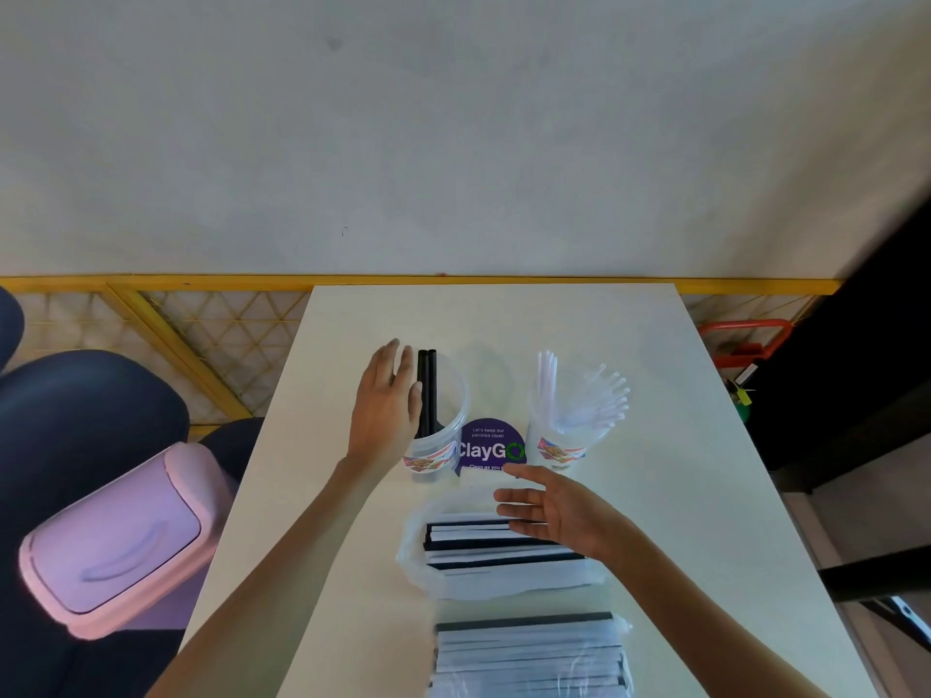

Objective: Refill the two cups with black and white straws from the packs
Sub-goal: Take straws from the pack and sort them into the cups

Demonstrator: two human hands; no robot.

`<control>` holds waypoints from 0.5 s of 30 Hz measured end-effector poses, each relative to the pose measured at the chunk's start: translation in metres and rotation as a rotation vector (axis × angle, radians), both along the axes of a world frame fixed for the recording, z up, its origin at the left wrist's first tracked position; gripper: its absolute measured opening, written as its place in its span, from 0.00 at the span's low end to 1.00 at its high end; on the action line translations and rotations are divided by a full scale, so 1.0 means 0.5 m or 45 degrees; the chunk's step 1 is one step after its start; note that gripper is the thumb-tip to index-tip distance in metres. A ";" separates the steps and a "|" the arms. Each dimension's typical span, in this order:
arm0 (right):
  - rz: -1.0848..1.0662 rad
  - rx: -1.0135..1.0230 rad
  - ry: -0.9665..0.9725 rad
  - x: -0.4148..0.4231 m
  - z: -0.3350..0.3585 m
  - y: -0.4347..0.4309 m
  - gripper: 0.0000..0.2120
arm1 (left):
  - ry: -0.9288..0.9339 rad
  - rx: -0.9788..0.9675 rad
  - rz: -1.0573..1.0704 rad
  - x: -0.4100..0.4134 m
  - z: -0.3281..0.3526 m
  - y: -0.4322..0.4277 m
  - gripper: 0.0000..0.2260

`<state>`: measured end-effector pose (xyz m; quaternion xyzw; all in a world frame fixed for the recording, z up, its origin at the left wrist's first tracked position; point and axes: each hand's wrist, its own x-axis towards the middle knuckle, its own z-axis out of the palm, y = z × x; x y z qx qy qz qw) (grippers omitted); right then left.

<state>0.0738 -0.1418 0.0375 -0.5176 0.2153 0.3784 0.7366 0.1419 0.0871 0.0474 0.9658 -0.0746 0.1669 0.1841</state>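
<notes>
My left hand (388,410) lies flat beside the cup (446,448) that stands just left of the ClayGo sticker (491,445), its fingers (398,360) straight and close together. I cannot tell whether they touch the cup wall. Only a few black straws (427,390) lean inside, so this cup is light and I judge a careless nudge would tip it or slide it toward the tabletop (705,496) edge, where the pink bin (116,541) waits below.

My right hand (559,516) hovers on my side of the sticker, over the open pack (504,551), fingers (514,496) straight and slightly spread, holding nothing. The pack's plastic is loose and crumpled. If I pull a bunch out quickly, the bag may drag along, or wrapped straws may spill and roll.

The second cup (554,448), just right of the sticker, holds white straws (589,395) fanned far outward. My right arm passes close to it, and a brush could flick them out or topple it.

The sealed pack (529,657) lies farthest from the sticker, nearest me. My forearm could sweep it off.
</notes>
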 end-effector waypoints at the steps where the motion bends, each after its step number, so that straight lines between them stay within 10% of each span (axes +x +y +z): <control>1: 0.012 -0.022 -0.007 -0.002 -0.004 0.001 0.13 | -0.010 -0.012 0.010 -0.002 0.002 0.000 0.22; 15: 0.422 -0.572 -0.479 -0.030 -0.039 0.031 0.08 | -0.271 -0.608 -0.136 -0.121 0.075 -0.075 0.15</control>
